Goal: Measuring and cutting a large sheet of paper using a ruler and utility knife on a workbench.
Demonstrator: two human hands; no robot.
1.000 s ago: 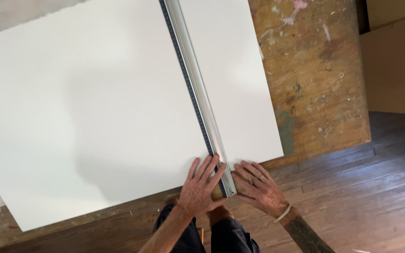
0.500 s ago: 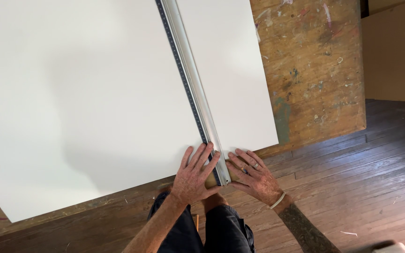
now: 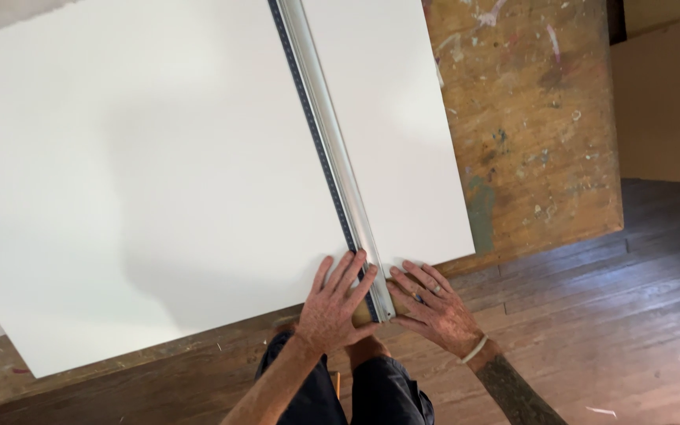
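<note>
Compared with the frame half a second earlier, little has shifted: both hands remain at the near end of the long metal straightedge [image 3: 332,157], and the view has only drifted slightly, so that the table's near edge sits a touch lower. The left hand [image 3: 332,307] lies flat with its fingers spread, the fingertips on the large white sheet [image 3: 143,181] and against the dark left margin of the straightedge; it presses down and grasps nothing. The right hand [image 3: 434,307] is likewise flat and unclenched, its fingers pointing toward ten o'clock and touching the straightedge's end from the other side; a ring shows on one finger and a pale band [image 3: 474,349] circles the wrist.

From its end between the two hands at six o'clock, the straightedge runs toward twelve o'clock, tilted slightly to eleven, and leaves the view at the top. It rests on the white sheet, with a wide part to its left and a narrower strip to its right. Whether the sheet is cut along this line cannot be told.

The sheet lies on a paint-stained wooden worktable [image 3: 529,118], whose bare surface shows at two to three o'clock. Dark wooden floorboards [image 3: 615,315] occupy four to five o'clock, and a brown cardboard panel [image 3: 667,102] stands at two o'clock beyond the table. The person's dark trousers [image 3: 387,393] appear at six o'clock, below the hands. Nothing lies across the straightedge besides the fingers.
</note>
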